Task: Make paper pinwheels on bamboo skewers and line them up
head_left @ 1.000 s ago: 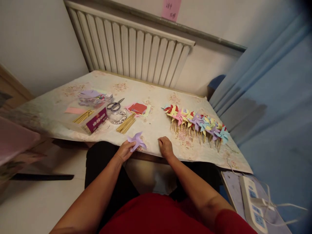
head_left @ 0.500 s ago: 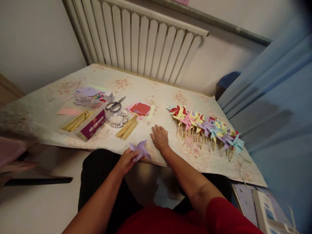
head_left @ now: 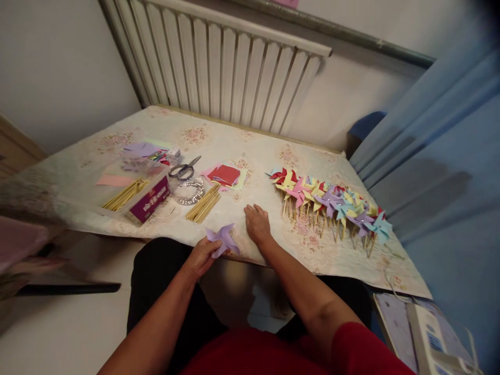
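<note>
My left hand (head_left: 203,254) is closed on a purple paper pinwheel (head_left: 222,241), gripping its left side just over the table's front edge. No stick shows on this pinwheel. To its right, my right hand (head_left: 258,224) rests palm down on the floral tablecloth (head_left: 250,148). Its fingers are slightly bent, and I see nothing held in them; the underside is hidden. Left of it lies a bundle of thin wooden sticks (head_left: 203,203). Behind the sticks sits a stack of coloured paper squares (head_left: 224,175), red on top.
Many finished pinwheels (head_left: 330,200) on sticks lie in a row at the right. At the left are a purple-labelled plastic box (head_left: 150,200) holding sticks, a round clear dish of silvery pins (head_left: 190,191), scissors (head_left: 183,171) and paper scraps (head_left: 140,149). A radiator (head_left: 230,67) stands behind the table.
My right hand has shifted slightly, and its fingers have drawn in a little on the tablecloth. My left hand still holds the purple pinwheel in nearly the same place. The view has tilted slightly.
</note>
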The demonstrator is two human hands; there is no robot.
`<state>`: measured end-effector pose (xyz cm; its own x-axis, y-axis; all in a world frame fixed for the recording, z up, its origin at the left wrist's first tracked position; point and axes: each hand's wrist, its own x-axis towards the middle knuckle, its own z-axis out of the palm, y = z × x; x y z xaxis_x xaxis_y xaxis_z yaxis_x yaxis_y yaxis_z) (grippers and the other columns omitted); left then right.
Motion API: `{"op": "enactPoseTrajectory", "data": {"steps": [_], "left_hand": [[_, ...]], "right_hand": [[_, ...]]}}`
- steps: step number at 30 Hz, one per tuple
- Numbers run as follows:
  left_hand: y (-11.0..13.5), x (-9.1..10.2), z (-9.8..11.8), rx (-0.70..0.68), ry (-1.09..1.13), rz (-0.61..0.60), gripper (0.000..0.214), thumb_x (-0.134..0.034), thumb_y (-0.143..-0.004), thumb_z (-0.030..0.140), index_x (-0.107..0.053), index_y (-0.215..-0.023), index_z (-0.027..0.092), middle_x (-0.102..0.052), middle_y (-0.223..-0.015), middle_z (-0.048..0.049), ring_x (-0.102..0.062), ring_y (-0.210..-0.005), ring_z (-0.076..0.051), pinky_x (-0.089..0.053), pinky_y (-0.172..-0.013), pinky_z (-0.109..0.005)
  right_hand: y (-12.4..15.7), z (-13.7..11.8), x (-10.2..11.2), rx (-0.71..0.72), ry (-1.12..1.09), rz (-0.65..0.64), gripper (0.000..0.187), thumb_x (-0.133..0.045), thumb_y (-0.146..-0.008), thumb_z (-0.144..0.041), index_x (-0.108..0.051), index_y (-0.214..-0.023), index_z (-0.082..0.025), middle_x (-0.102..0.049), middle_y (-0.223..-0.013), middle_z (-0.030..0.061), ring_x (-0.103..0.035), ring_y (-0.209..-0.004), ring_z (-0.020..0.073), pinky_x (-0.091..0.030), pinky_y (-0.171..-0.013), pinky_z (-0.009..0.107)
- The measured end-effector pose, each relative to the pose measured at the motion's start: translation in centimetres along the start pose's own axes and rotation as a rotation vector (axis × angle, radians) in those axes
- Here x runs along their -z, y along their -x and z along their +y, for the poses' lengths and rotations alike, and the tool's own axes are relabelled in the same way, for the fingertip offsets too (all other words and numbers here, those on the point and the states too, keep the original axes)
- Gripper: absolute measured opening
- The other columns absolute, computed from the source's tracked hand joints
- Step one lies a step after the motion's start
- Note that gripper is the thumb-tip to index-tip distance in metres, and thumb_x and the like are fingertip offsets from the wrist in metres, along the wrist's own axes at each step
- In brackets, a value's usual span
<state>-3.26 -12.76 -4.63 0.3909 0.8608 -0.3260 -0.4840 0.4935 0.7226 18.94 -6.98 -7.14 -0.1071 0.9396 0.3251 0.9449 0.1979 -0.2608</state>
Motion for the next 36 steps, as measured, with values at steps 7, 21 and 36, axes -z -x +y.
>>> {"op": "enactPoseTrajectory", "data": {"steps": [7,21,36], "left_hand": [[-0.1,0.0,-0.2,-0.029,-0.015,0.007,0.034,-0.088,-0.056,0.026,-0.07,-0.079,0.01,-0.07,-0.067,-0.0049,-0.063,-0.059,-0.015,-0.055,-0.066,-0.029],[-0.1,-1.0,-0.1,-0.029,-0.005,0.053,0.028,-0.084,-0.059,0.018,-0.07,-0.081,0.009,-0.071,-0.071,-0.0052,-0.064,-0.059,-0.014,-0.055,-0.063,-0.026],[0.4,-6.1,0.4,-0.108,-0.133,0.19,0.035,-0.081,-0.053,0.024,-0.07,-0.082,0.01,-0.071,-0.065,-0.0033,-0.058,-0.053,-0.013,-0.044,-0.053,-0.024]], "right_hand": [[4.2,1.1,1.9,0.049,-0.008,0.042,0.028,-0.045,-0.094,-0.009,-0.069,-0.103,-0.022,-0.071,-0.105,0.0079,-0.054,-0.103,0.0257,-0.041,-0.089,0.038],[8.0,2.0,2.9,-0.011,-0.145,0.193,0.03,-0.042,-0.097,-0.017,-0.069,-0.085,-0.019,-0.065,-0.08,0.0079,-0.054,-0.081,0.0227,-0.043,-0.079,0.034],[5.0,1.5,7.7,-0.317,-0.149,-0.364,0.016,-0.06,-0.077,-0.007,-0.074,-0.079,-0.016,-0.074,-0.078,0.003,-0.061,-0.071,0.0122,-0.037,-0.066,0.02]]}}
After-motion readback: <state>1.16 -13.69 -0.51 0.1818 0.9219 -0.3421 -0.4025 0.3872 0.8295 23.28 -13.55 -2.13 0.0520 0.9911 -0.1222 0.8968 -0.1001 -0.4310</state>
